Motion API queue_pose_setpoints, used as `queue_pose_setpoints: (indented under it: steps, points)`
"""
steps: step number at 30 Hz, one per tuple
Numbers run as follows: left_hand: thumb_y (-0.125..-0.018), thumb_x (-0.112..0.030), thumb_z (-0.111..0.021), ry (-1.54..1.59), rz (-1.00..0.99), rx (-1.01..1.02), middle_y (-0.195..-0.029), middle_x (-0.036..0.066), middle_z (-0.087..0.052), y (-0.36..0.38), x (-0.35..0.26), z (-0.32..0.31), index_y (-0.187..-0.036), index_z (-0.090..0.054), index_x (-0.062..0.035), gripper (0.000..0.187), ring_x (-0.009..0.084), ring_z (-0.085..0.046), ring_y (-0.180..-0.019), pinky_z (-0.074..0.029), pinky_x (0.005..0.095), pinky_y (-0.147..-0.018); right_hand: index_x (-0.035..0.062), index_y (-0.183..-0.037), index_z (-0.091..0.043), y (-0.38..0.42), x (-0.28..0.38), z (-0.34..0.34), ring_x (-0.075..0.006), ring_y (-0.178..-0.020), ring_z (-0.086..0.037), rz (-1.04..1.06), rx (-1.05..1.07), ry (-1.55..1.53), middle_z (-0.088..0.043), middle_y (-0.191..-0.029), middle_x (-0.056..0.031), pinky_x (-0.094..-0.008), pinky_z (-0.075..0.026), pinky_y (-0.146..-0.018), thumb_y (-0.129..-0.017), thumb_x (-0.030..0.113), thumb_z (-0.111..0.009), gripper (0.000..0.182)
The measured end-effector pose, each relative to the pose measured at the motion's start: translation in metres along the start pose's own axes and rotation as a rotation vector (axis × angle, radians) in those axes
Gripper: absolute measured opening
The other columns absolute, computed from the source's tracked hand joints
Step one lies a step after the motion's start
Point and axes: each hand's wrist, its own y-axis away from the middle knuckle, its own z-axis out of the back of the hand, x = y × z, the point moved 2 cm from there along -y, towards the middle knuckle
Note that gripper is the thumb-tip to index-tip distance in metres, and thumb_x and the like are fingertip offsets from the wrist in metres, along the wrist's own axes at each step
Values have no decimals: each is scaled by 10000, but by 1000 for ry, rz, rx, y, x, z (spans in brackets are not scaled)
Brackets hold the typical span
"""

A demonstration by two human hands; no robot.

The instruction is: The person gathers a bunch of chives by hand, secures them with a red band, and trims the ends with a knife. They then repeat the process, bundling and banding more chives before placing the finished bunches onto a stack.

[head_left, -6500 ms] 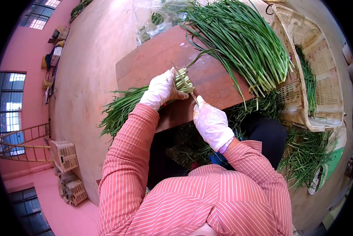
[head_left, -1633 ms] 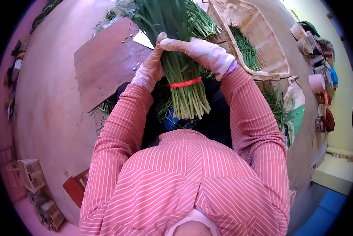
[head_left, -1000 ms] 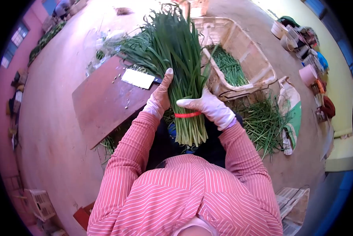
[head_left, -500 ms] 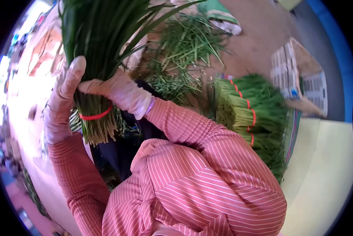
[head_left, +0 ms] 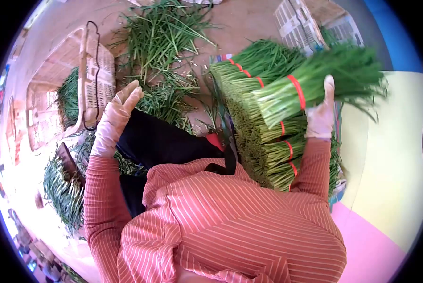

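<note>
My gloved right hand point(head_left: 320, 115) holds a bunch of Chinese chives point(head_left: 315, 82) from beneath, its thumb up along the far side. A red band circles the bunch near its pale cut ends, which point left. Below it is a stack of similar red-banded bunches point(head_left: 263, 137), cut ends facing left. My left hand point(head_left: 118, 111), also gloved, is raised over my dark-clothed leg with its fingers stretched out and nothing in them. Loose chives point(head_left: 63, 193) lie to the lower left of that hand.
A plastic crate point(head_left: 97, 70) with greens inside stands left, beyond my left hand. Another white crate point(head_left: 294, 23) is at the back right. Loose green trimmings point(head_left: 162, 37) cover part of the floor ahead. Pale yellow flooring point(head_left: 383, 141) lies right.
The banded bunch has moved from upper left to the right, above the stack, and now lies sideways in my right hand. My left hand has let go. The view has shifted.
</note>
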Motion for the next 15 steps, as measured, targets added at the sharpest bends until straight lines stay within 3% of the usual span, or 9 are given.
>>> queue_pose_setpoints:
  steps: [1,2,4,6,7,8,10,15]
  points:
    - [-964,-337,-591,-111,-44,-12,-1151,85,-667,-1,-1,-6,-1332,-540,-15,491,141,-576,-1105,-420,285,-987,52,-1453,-331,16,2,11,-234,-1266,-476,-49,-41,-17,-436,-1434,-118,-365,-419,-1067,-855,72,-689,696]
    - [-962,-331,-593,-221,-94,-30,-1162,90,-668,-1,-3,-12,-1313,-558,-9,477,152,-581,-1113,-422,289,-988,52,-1453,-331,22,4,15,-234,-1266,-476,-54,-51,-7,-436,-1434,-118,-365,-419,-1067,-855,72,-689,696]
    - [-958,-328,-597,-222,-57,18,-1184,103,-661,-5,-1,-17,-1298,-573,-13,464,169,-586,-1123,-422,296,-993,11,-1391,-447,37,-2,12,-189,-1313,-410,-727,-320,-690,-481,-1407,-93,-362,-402,-1056,-911,304,-658,601]
    - [-955,-324,-601,-227,-15,57,-1206,116,-654,-7,-2,-20,-1284,-587,-17,450,186,-590,-1134,-423,302,-998,-22,-1355,-493,57,-52,1,-197,-1267,-456,-823,-363,-360,-540,-1355,-102,-344,-354,-1061,-885,486,-640,708]
    - [-949,-301,-618,-277,-17,53,-1211,119,-651,-8,-8,-22,-1299,-567,-7,460,161,-594,-1112,-435,281,-976,-24,-1376,-475,63,-89,-6,-234,-1189,-536,-752,-368,-273,-493,-1412,-98,-359,-393,-1032,-864,472,-674,741]
    - [-943,-278,-635,-326,-17,44,-1215,123,-648,-7,-11,-22,-1314,-547,4,474,137,-597,-1090,-447,260,-955,-24,-1390,-458,61,-90,-13,-236,-1218,-508,-876,-431,-158,-501,-1405,-99,-350,-373,-1052,-869,483,-663,756]
    - [-938,-292,-639,-397,-63,23,-1191,130,-662,-4,-10,-20,-1303,-562,-7,470,153,-615,-1073,-456,266,-942,-13,-1393,-459,50,-100,-11,-241,-1242,-485,-1013,-337,-324,-470,-1433,-105,-349,-359,-1067,-864,517,-654,773]
    - [-919,-320,-648,-396,-90,5,-1123,153,-689,3,-4,-22,-1269,-599,-36,453,210,-659,-1033,-476,288,-913,-1,-1391,-461,44,-93,-4,-249,-1205,-514,-972,-195,-198,-488,-1411,-120,-364,-397,-1035,-858,590,-619,812]
